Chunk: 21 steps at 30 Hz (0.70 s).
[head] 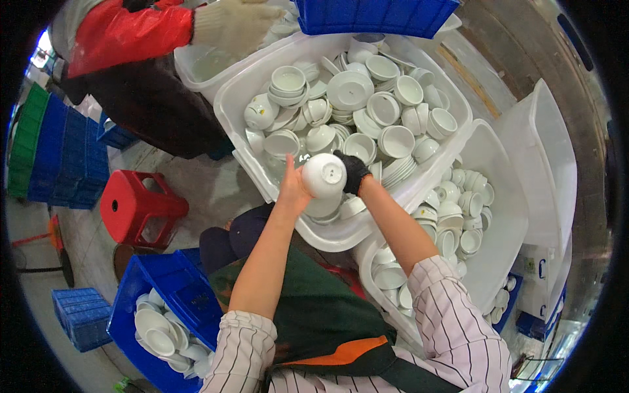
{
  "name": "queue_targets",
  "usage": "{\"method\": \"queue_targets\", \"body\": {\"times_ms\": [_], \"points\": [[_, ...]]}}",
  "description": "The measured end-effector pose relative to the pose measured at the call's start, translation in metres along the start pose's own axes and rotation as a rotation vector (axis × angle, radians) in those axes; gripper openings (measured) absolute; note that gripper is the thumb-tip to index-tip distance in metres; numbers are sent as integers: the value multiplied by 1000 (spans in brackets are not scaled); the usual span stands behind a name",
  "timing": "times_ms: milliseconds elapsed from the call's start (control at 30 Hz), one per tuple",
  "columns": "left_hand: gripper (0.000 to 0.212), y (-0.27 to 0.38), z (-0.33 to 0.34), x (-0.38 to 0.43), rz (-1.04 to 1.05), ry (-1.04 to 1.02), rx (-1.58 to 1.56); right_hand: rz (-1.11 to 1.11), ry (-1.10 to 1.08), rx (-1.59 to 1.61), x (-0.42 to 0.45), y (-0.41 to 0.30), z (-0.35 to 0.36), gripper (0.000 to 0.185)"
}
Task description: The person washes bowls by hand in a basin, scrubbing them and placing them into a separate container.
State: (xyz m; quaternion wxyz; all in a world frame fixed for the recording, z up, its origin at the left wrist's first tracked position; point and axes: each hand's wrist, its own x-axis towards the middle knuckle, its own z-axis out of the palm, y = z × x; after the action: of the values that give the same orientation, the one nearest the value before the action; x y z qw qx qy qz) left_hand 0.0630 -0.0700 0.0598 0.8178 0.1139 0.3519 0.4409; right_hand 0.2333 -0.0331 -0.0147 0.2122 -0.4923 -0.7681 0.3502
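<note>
A white ceramic bowl (pixel 324 175), its foot ring towards me, is held over the near corner of a large white plastic tub (pixel 339 240). My left hand (pixel 296 185), bare, grips its left side with the thumb side up. On the right, my right hand (pixel 353 172) in a black glove is against the bowl's rim; its fingers are partly hidden. Just below the bowl, more white ware lies in the tub. Beyond my hands the tub is filled with stacked white bowls, small plates (pixel 350 90) and cups, and water shows near its left wall.
A co-worker's gloved hand (pixel 236 24) is over another tub at the upper left. A second white tub of bowls (pixel 511 211) stands at the right. Blue crates, one holding bowls (pixel 159 339), and a red plastic stool (pixel 120 206) are on the left. A blue crate (pixel 376 17) sits at the far rim.
</note>
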Motion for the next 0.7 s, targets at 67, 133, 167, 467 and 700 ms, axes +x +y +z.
{"method": "queue_targets", "body": {"times_ms": [67, 133, 167, 467, 700], "points": [[43, 6, -10, -5, 8, 57, -83, 79, 53, -310, -1, -47, 11, 30], [47, -3, 2, 2, 38, 63, -32, 183, 364, 294, -1, -41, 16, 27], [47, -6, 6, 8, 28, 48, -32, 256, 658, 915, -2, -36, 20, 24], [42, 7, 4, 0, 111, 132, -324, -234, 525, -278, 4, -105, 10, 35], [42, 11, 1, -12, 78, 41, -233, 55, 68, 658, 1, -101, -18, 32]]}}
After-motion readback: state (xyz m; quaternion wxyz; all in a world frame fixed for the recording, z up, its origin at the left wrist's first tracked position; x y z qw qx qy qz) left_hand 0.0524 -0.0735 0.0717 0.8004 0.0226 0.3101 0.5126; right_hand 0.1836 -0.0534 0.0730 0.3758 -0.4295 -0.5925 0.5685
